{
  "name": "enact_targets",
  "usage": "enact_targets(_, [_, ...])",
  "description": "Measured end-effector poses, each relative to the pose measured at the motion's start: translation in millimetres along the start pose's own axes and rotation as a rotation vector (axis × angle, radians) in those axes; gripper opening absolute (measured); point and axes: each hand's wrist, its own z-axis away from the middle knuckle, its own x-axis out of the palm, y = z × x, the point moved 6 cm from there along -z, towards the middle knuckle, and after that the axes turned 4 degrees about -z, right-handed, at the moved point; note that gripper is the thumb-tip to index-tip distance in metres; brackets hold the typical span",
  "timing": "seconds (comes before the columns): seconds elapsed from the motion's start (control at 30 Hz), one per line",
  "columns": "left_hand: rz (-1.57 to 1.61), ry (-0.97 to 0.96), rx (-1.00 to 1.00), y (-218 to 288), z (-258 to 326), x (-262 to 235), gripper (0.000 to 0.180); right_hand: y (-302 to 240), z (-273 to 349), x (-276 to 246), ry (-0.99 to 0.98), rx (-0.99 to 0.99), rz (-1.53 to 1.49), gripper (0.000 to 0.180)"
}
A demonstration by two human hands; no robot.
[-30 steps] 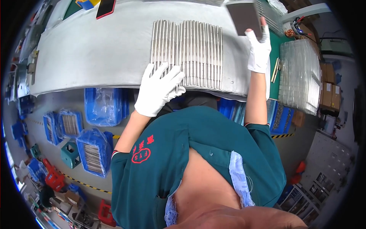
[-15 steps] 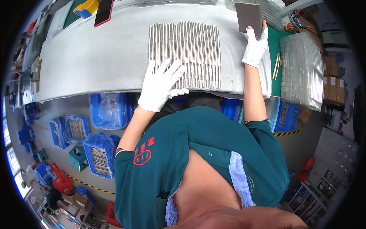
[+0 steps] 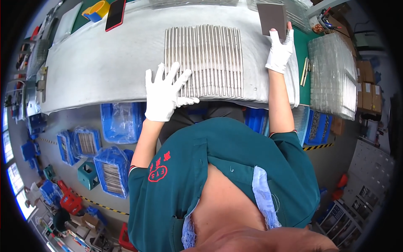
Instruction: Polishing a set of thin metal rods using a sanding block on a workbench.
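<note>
A row of slim silver metal rods (image 3: 205, 59) lies side by side on the white cloth (image 3: 100, 67) that covers the table. My left hand (image 3: 163, 92), in a white glove, rests with spread fingers at the row's near left end, its fingertips over the leftmost rods. To the right of the row, my right hand (image 3: 280, 52) grips a flat dark grey-brown sheet (image 3: 272, 20) by its near edge. Its glove leaves some fingertips bare, and the thumb lies on top of the sheet.
Right of the cloth, two short brass-coloured rods (image 3: 304, 71) lie on the green tabletop beside stacked clear plastic trays (image 3: 333, 75). A pen holder (image 3: 319, 26) stands behind them. At far left are a phone (image 3: 115, 14) and yellow tape (image 3: 100, 9). Blue bins (image 3: 111, 168) stand on the floor.
My left hand has slid left across the rods toward the row's left edge, its fingers spreading wider. My right hand and the sheet have barely moved.
</note>
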Motion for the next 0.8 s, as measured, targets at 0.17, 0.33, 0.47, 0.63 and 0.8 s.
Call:
enact_targets(0.17, [0.006, -0.016, 0.014, 0, -1, 2, 0.092, 0, 1, 0, -0.009, 0.031, -0.017, 0.066])
enact_targets(0.33, [0.091, -0.04, 0.108, 25, -11, -8, 0.091, -4, 3, 1, -0.021, -0.012, 0.037, 0.067])
enact_targets(0.47, [0.129, -0.009, 0.181, 40, -25, -3, 0.088, -6, 3, 4, -0.034, -0.01, 0.007, 0.067])
enact_targets(0.63, [0.086, 0.004, 0.191, 39, -27, 3, 0.087, -8, 6, 8, -0.028, 0.045, -0.048, 0.065])
enact_targets(0.8, [0.182, -0.003, 0.29, 69, -39, -1, 0.087, 5, -3, -3, -0.022, -0.074, 0.093, 0.065])
